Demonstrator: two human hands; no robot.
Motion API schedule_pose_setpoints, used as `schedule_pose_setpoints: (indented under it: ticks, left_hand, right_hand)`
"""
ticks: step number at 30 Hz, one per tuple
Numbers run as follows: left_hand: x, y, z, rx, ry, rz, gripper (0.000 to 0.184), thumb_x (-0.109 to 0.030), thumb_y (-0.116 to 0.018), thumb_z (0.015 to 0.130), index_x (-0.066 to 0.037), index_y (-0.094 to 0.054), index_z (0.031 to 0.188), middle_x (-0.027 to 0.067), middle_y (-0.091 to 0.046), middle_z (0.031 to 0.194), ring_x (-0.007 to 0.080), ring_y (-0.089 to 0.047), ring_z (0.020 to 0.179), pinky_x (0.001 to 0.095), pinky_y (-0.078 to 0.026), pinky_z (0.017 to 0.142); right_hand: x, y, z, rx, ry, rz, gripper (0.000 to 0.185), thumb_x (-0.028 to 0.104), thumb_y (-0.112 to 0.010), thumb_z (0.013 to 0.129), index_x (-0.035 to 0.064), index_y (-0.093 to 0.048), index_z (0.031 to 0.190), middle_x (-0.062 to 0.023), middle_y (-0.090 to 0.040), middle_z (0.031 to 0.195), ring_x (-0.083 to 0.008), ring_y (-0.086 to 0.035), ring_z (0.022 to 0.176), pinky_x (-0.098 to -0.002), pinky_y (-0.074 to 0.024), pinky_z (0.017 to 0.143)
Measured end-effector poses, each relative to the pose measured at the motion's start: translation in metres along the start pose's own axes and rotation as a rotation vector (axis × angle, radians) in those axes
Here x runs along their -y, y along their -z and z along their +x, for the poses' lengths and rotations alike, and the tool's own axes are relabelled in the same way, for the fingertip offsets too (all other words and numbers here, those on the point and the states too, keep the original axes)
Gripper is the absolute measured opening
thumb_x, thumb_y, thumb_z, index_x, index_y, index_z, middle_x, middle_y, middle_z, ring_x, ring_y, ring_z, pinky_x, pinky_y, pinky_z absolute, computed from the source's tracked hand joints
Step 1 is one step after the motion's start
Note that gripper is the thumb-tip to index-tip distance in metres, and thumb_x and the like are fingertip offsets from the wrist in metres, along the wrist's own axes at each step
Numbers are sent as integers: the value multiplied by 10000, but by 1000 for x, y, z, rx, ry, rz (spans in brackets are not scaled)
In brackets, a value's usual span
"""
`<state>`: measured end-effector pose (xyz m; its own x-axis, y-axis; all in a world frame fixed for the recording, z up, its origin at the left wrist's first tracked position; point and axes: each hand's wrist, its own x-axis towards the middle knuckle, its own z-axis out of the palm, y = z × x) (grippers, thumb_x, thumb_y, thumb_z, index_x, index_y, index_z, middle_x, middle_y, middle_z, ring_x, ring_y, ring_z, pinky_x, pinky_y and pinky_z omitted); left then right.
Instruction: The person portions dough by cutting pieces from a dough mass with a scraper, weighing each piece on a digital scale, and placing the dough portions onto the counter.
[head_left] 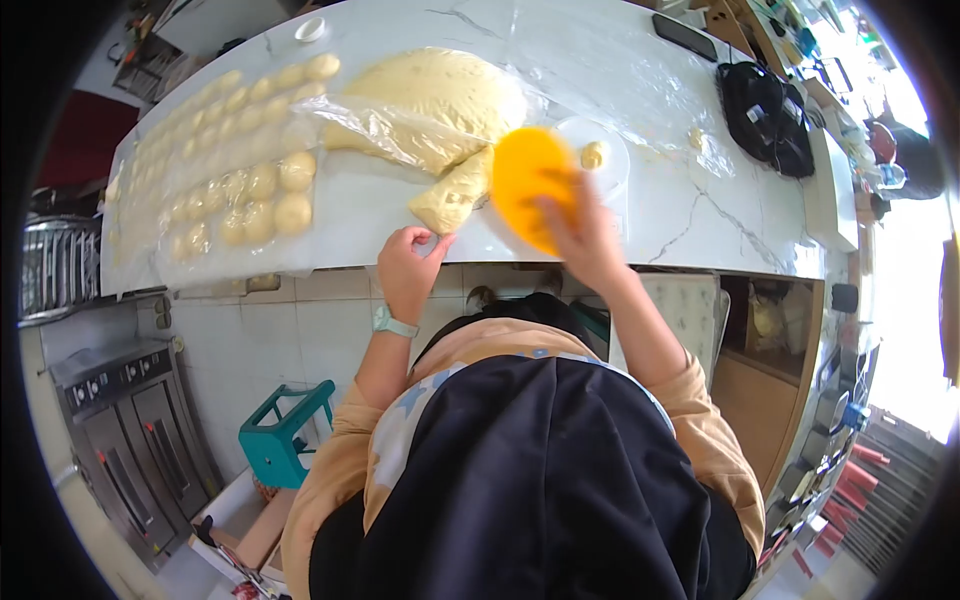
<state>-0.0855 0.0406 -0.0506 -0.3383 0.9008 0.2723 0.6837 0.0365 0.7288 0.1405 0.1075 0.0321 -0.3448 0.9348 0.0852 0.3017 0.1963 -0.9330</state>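
Note:
A large mound of pale dough (pixel 430 85), partly under clear plastic film, lies on the white marbled table (pixel 600 40). From it a thick strip of dough (pixel 455 195) reaches toward the front edge. My left hand (pixel 408 262), with a watch on its wrist, has its fingertips pinched at the strip's end. My right hand (pixel 590 235) holds an orange scraper (pixel 530 190), blurred by motion, just right of the strip. Behind my right hand, a small dough piece (pixel 593 155) sits on a round pale plate (pixel 615 180), partly hidden.
Rows of dough balls (pixel 260 180) under plastic film fill the table's left part. A white lid (pixel 310 29), a dark phone (pixel 684 36) and a black bag (pixel 765 118) lie farther back. Below stand a green stool (pixel 285 445) and a metal oven (pixel 140 440).

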Motion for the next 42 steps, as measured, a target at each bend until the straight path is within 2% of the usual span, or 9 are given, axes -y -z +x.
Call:
schedule_pose_setpoints:
  ticks: [8, 12, 14, 16, 21, 27, 32, 39, 42]
  left_hand:
    - [7, 0, -9, 5, -53, 17, 115, -96, -712, 738, -30, -642, 800, 84, -633, 771, 223, -555, 604, 311, -457, 551]
    - [-14, 14, -12, 50, 87, -229, 115, -82, -695, 778, -12, -606, 798, 91, -652, 825, 200, -607, 650, 281, -481, 564]
    - [-30, 9, -12, 52, 201, -493, 137, -93, -690, 799, -3, -587, 791, 96, -659, 852, 187, -635, 689, 267, -494, 581]
    - [-44, -5, 0, 110, 90, -492, 88, -83, -659, 841, -5, -624, 856, 83, -670, 872, 182, -655, 728, 262, -504, 605]
    - [-99, -60, 63, 281, -205, -507, 224, -198, -539, 930, -44, -671, 1024, 109, -630, 1053, 250, -575, 943, 321, -441, 833]
    - [-99, -110, 82, 468, -354, -238, 392, -311, -444, 961, -87, -577, 1254, 120, -408, 1383, 312, -408, 1150, 402, -261, 1028]
    - [-97, -69, 67, 276, -400, -221, 428, -222, -466, 945, -49, -463, 1337, 154, -417, 1360, 306, -393, 1207, 407, -275, 1029]
    - [-23, -19, 32, -57, -107, 65, 288, -155, -608, 886, 12, -562, 1116, 126, -550, 1174, 282, -507, 1120, 365, -400, 950]
    - [-36, -22, 25, 88, -48, -178, 268, -98, -668, 823, 4, -599, 1061, 127, -574, 1136, 294, -540, 1076, 366, -440, 907]
  right_hand:
    - [17, -97, 66, 668, 349, -700, 324, 237, -472, 927, 56, -400, 1186, -180, -633, 765, -362, -616, 637, -443, -470, 503]
    - [-34, -85, 19, 224, 391, -288, 291, 172, -543, 898, 43, -453, 1144, -150, -650, 848, -370, -634, 690, -416, -519, 563]
    - [-39, -55, 4, 61, 109, -91, 299, 154, -571, 901, 30, -472, 1154, -160, -639, 931, -332, -641, 747, -368, -526, 625]
    - [-42, -22, 4, -347, 185, -48, 308, 165, -579, 926, 13, -458, 1164, -101, -614, 968, -162, -607, 836, -278, -499, 704]
    - [-30, 56, 10, -768, 104, 34, 381, 225, -576, 929, -7, -431, 1195, -117, -575, 1047, -174, -558, 956, -297, -454, 829]
    - [-33, 103, -5, -916, 92, 1, 406, 268, -574, 930, 10, -427, 1209, -101, -550, 1094, -169, -538, 1012, -286, -446, 859]
    - [-52, 131, -33, -1042, 4, -53, 400, 250, -579, 928, 7, -432, 1210, -95, -546, 1099, -168, -542, 1006, -286, -449, 855]
    - [-66, 151, -52, -1126, -2, -80, 395, 232, -586, 925, 10, -441, 1218, -84, -557, 1104, -152, -550, 1008, -275, -461, 850]
    - [-63, 149, -48, -1119, -15, -38, 395, 229, -584, 927, 10, -440, 1223, -83, -554, 1105, -148, -543, 1009, -269, -454, 853]
